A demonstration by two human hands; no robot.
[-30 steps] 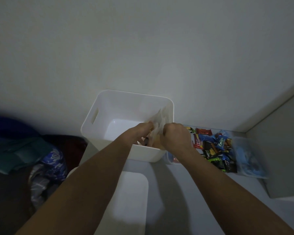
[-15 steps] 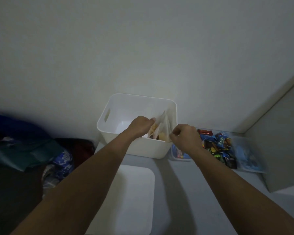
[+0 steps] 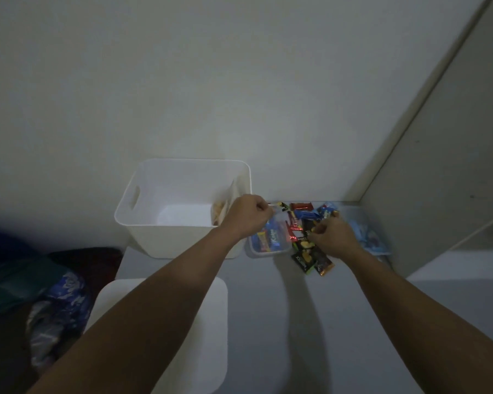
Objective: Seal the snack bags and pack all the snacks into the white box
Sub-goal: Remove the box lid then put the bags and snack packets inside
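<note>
Here we see both hands curled over the loose snack packets (image 3: pixel 305 223); left hand (image 3: pixel 249 214) pinches the edge of a clear bag (image 3: pixel 271 237) just right of the white box (image 3: pixel 160 234); right hand (image 3: pixel 332 237) grips w/ fingers curled into the pile, which packet we can't tell; a sealed snack bag (image 3: pixel 225 204) stands inside the box at its right wall; white lid (image 3: pixel 211 331) lies nearer us.

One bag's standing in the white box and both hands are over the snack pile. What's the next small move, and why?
Probably close both hands on the clear snack bag and lift it clear. The left hand is curled at its top edge, the right hand sits among the loose wrappers, and the white box has room.
</note>
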